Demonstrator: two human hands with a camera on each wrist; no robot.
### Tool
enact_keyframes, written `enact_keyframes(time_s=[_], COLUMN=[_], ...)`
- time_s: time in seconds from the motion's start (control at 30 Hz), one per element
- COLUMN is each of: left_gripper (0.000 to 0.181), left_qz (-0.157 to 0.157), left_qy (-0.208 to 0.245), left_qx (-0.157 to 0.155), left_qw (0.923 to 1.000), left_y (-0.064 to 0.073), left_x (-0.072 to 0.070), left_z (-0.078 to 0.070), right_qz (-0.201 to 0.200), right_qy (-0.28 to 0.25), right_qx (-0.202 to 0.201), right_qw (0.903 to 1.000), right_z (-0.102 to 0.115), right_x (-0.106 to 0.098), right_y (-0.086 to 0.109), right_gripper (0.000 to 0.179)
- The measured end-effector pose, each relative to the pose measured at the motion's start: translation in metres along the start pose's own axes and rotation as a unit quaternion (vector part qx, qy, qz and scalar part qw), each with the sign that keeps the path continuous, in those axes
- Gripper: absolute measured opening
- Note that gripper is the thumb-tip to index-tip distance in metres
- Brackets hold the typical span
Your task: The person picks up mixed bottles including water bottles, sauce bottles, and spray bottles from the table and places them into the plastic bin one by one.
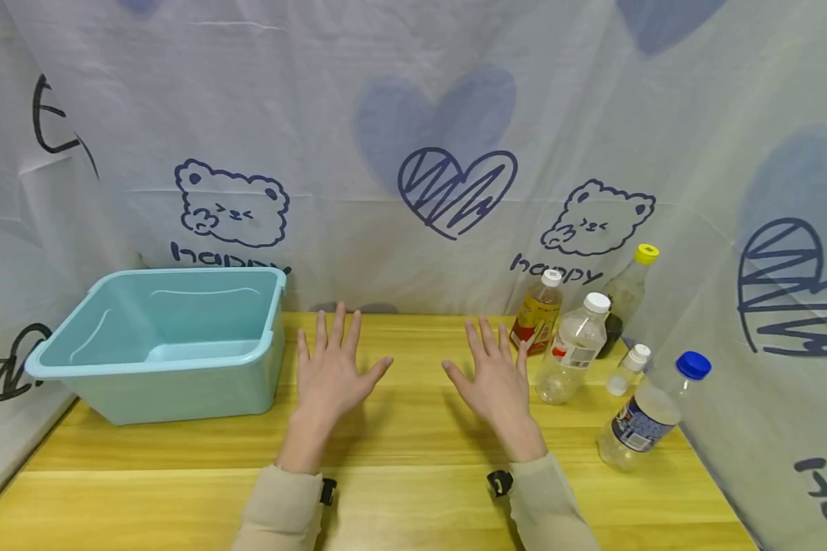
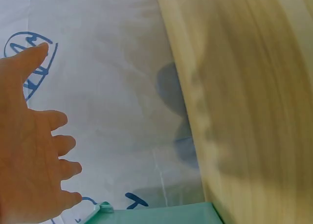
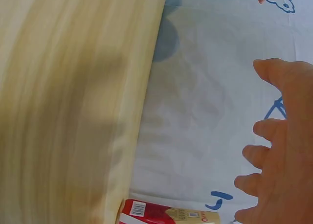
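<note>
Both hands hover over the wooden table with fingers spread and nothing held. The left hand [image 1: 331,376] is just right of a light blue plastic basin [image 1: 200,394], whose rim [image 2: 156,214] also shows in the left wrist view. Nearest the right hand [image 1: 498,383] are a clear bottle with a white cap [image 1: 573,348] and a bottle with a red and yellow label [image 1: 536,317]. Behind them stands a dark-liquid bottle with a yellow cap [image 1: 623,295]. Farther right are a small clear bottle [image 1: 627,371] and a blue-capped bottle [image 1: 644,425].
A wooden table [image 1: 413,505] spreads beneath the hands. A pale curtain [image 1: 331,115] with hearts and bear drawings hangs along the back and both sides. The bottles stand grouped near the table's right edge, and the basin is at the left.
</note>
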State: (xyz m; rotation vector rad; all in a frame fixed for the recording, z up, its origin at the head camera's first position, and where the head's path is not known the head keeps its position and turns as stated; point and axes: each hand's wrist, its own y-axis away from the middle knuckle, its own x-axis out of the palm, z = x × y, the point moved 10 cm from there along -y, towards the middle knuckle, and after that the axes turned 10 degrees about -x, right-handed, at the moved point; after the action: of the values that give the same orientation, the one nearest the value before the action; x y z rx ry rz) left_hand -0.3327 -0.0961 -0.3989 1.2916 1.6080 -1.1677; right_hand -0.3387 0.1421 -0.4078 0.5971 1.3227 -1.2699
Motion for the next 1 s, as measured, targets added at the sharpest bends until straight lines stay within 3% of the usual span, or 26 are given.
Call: enact_keyframes(time_s=[0.43,0.67,1.0], left_gripper=[0.096,0.094,0.095], left_qz=[-0.037,-0.074,-0.113], left_qy=[0.012,0.024,0.019], left_qx=[0.018,0.03,0.046], left_qw=[0.9991,0.9965,0.9923], left_y=[0.008,0.015,0.024], left_x=[-0.029,-0.052,-0.077], left_z=[-0.01,-0.013,0.003], right_qz=[-0.045,-0.071,-0.101], right_qy=[-0.01,-0.026,-0.056], right_qx=[-0.022,-0.042,-0.086], right_qw=[0.9987,0.9962,0.9895], right_z=[0.015,0.028,0.055], right_x=[-0.02,-0.031,-0.042], right_y=[0.0,0.0,-0.006], right_gripper=[0.082,0.081,0.078])
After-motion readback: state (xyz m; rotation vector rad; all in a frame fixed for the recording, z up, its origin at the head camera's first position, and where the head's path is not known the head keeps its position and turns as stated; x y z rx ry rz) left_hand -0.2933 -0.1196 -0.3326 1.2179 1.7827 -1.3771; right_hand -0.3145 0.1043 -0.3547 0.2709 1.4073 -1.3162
